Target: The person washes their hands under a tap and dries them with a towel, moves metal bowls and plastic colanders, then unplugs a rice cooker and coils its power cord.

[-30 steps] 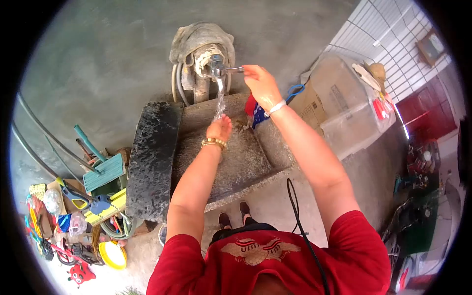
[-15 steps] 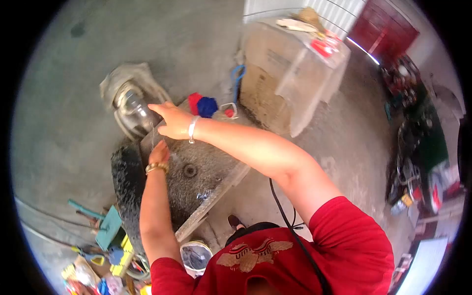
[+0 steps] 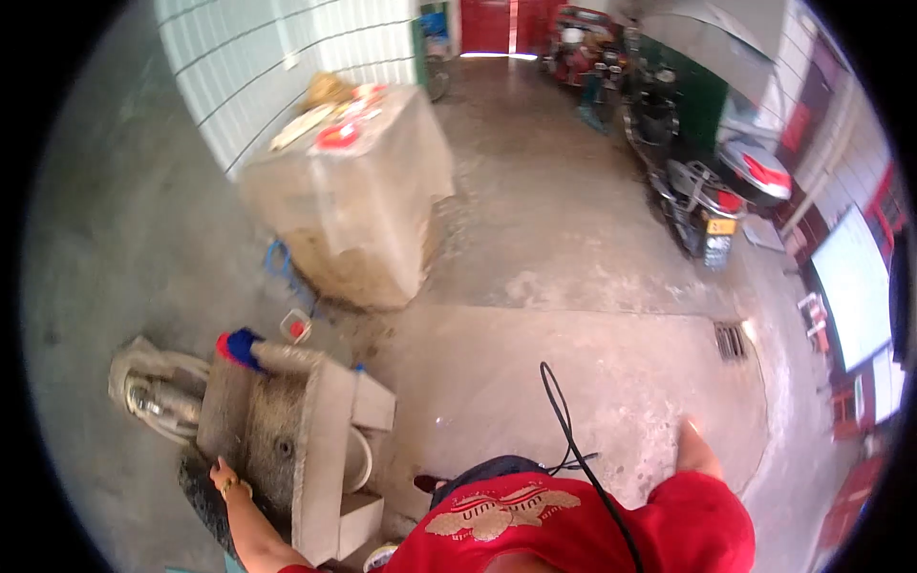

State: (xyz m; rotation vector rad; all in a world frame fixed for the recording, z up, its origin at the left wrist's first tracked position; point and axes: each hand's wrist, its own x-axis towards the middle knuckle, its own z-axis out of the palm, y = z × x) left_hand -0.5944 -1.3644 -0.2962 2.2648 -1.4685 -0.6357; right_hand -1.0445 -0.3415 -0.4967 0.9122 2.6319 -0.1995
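My left hand [image 3: 223,473], with a gold-coloured bracelet at its wrist, is at the left edge of a rough stone sink [image 3: 312,449]. Its fingers look slightly apart, small in the view, and I make out nothing held in them. A dark, wet ridged slab [image 3: 202,497] lies beside that hand. A round drain [image 3: 284,446] shows in the basin floor. Red and blue cloth [image 3: 241,348] sits at the sink's far corner. Out at my right side, my right hand [image 3: 691,425] is foreshortened and blurred, away from the sink, its fingers not distinguishable.
Beyond the sink stands a large plastic-covered box [image 3: 353,210] with odds and ends on top. A covered metal device [image 3: 162,401] is left of the sink. Motorbikes [image 3: 707,205] line the right wall. A floor grate [image 3: 731,340] is at right. A black cable [image 3: 559,411] hangs before me.
The view has swung right and upward. My right hand has left the sink and moved out to my right. My left hand remains by the sink's left side.
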